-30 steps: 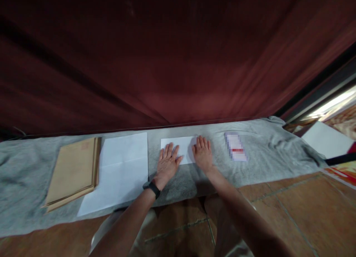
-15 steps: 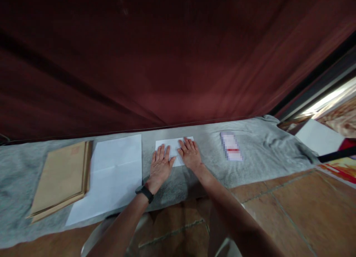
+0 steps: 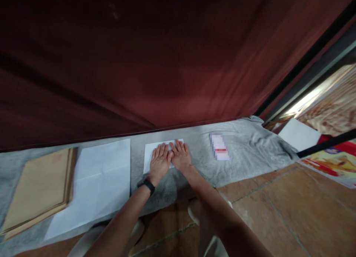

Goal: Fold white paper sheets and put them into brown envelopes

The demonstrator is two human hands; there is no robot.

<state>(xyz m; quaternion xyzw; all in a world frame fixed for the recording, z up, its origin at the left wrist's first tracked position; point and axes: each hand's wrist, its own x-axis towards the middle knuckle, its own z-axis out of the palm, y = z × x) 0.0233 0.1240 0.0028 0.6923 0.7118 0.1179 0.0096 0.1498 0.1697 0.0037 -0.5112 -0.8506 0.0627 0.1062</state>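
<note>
- The paper (image 3: 148,159) lies flat on the grey cloth (image 3: 200,146), directly beneath both hands, so it is under the fingers rather than off to one side.
- Its long axis appears to run from about 9 to 3 o'clock, the 3 o'clock end tipped slightly away from the person; the hands hide much of the near edge.
- The left hand (image 3: 160,162) presses palm down over the middle, fingers straight and flat, pointing near 12 o'clock and gripping nothing.
- The right hand (image 3: 181,157) covers the 3 o'clock end, also palm down with fingers laid out, clasping nothing; its outer side reaches past that edge.
- The hands meet on their thumb sides; whether one thumb overlaps the other is too small to tell.
- The bare part of the paper shows mainly at 9 o'clock from the left hand, which is the nearer one to that end; a thin strip shows at 12 o'clock beyond the fingertips.
- Farther out at 9 o'clock lies the large sheet (image 3: 104,183), partly under the envelopes (image 3: 41,190).
- At 3 o'clock, apart from the right hand, rests a blurred slip (image 3: 221,155).
</note>
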